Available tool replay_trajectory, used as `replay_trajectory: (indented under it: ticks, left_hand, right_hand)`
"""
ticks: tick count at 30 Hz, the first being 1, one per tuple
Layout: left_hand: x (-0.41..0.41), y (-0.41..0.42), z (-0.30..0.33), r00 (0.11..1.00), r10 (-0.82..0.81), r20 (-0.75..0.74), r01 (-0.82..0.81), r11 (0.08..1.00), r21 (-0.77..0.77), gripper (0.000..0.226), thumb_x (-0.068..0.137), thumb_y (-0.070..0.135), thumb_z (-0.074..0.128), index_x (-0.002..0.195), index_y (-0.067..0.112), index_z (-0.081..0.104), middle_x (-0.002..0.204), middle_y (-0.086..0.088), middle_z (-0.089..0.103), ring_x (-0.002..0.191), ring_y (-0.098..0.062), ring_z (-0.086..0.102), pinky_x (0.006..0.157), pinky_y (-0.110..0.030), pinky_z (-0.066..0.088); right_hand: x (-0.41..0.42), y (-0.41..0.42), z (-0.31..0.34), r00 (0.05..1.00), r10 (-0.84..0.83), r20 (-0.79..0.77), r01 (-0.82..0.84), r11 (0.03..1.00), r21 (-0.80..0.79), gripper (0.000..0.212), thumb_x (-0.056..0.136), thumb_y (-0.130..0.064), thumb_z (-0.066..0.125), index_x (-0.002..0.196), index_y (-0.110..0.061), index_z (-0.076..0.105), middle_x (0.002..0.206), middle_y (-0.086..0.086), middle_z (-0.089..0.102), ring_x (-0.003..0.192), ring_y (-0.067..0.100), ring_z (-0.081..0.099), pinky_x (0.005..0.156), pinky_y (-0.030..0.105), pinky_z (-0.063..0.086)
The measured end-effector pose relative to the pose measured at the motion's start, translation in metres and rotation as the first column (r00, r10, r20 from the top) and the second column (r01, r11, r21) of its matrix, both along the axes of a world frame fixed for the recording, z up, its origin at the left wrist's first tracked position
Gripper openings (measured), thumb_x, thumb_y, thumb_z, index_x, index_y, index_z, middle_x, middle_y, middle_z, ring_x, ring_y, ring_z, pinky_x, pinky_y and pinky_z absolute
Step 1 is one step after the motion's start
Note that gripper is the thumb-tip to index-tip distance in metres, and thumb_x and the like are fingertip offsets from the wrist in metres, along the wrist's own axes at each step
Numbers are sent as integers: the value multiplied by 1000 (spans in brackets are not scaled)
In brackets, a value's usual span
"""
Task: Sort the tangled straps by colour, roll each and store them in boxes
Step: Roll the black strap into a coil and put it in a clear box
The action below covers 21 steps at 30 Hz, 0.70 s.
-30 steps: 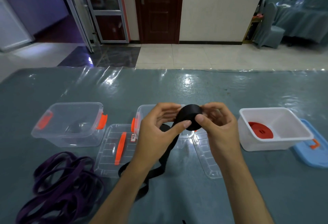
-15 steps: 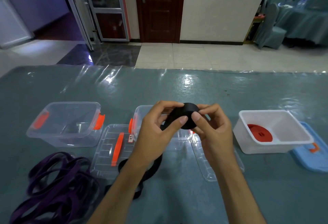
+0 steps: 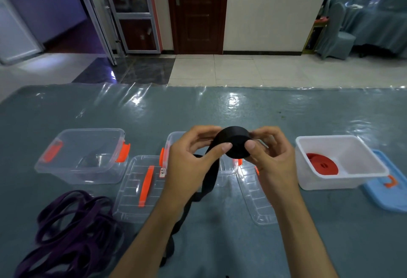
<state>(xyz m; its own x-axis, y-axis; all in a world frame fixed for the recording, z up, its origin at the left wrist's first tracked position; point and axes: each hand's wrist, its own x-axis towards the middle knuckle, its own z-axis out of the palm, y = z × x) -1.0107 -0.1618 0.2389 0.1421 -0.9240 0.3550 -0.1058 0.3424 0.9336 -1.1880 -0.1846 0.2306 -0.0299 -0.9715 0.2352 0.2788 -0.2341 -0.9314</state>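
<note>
Both hands hold a roll of black strap (image 3: 235,143) in the air above the table's middle. My left hand (image 3: 193,163) pinches the roll's left side with thumb and fingers. My right hand (image 3: 271,156) pinches its right side. The strap's loose tail (image 3: 207,185) hangs down past my left wrist to the table. A pile of purple straps (image 3: 70,229) lies at the near left. A rolled red strap (image 3: 322,164) sits in the white box (image 3: 343,180) on the right. A clear box (image 3: 86,156) stands at the left, and another clear box (image 3: 174,141) is partly hidden behind my hands.
Two clear lids lie flat on the table, one with an orange handle (image 3: 141,189) and one below my right hand (image 3: 255,198). A blue lid (image 3: 387,191) lies right of the white box. The table carries a shiny plastic cover (image 3: 220,105).
The roll has been turned between my hands and more of the tail has been wound on. The tail now hangs straighter from the roll.
</note>
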Motion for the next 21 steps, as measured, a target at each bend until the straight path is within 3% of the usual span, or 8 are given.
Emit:
replay_trajectory:
  ticks: [3,5,8,11,14,17,19,21]
  left_hand:
    - [-5,-1,-10,1000,3,-4,-3,999,-51,24,92,10,77,115,16,76,123,-1,70,121,-26,68,105,-47,55]
    - [-1,-6,-10,999,-39,7,39,999,-25,26,95,8,73,119,17,76,122,-2,70,121,-28,67,105,-49,55]
    - [5,-6,-6,996,-91,11,91,996,16,21,96,9,73,116,15,75,117,0,73,115,-24,70,103,-44,57]
    - [-1,1,-6,993,-114,-40,115,993,28,20,94,10,75,110,20,74,113,8,73,114,-21,70,101,-41,57]
    - [0,0,-10,990,-134,-52,133,991,-14,26,87,12,80,109,26,78,118,0,71,118,-28,68,104,-46,55]
    - [8,-2,-6,989,-147,-14,147,989,-22,28,81,9,85,104,23,81,110,1,74,112,-25,71,103,-44,57]
    - [7,1,-2,989,-148,-23,147,989,-32,27,77,10,87,99,22,79,104,4,76,107,-23,73,98,-35,58]
    - [2,7,-1,986,-122,-114,118,992,-34,22,74,13,87,93,19,77,100,5,78,103,-19,74,93,-29,58]
  right_hand:
    - [4,2,-3,993,-58,107,59,998,-3,34,74,-35,91,94,-15,73,108,14,76,106,36,74,94,60,58]
    - [7,3,-5,988,-62,145,60,998,15,29,73,-29,87,85,-10,69,110,13,76,108,36,74,94,57,59]
    - [10,5,-8,994,-11,104,7,999,40,26,79,-12,84,73,-14,59,107,10,78,101,35,76,83,51,61]
    - [10,9,-8,993,-37,113,37,999,10,13,83,-9,76,88,-13,64,102,6,76,100,32,75,79,50,61]
    - [17,14,-10,979,-37,200,32,999,29,21,89,-8,74,108,-11,68,107,8,74,102,28,73,81,40,62]
    - [21,19,-20,966,3,257,-22,997,72,28,87,-19,82,103,-4,65,121,26,69,111,37,70,92,53,59]
    - [18,20,-24,985,-16,174,-3,995,103,46,70,-37,95,92,-10,64,119,23,71,111,41,70,97,64,55]
    - [14,22,-23,995,-33,98,23,994,106,46,64,-41,98,86,-16,66,108,14,74,102,37,73,91,67,54]
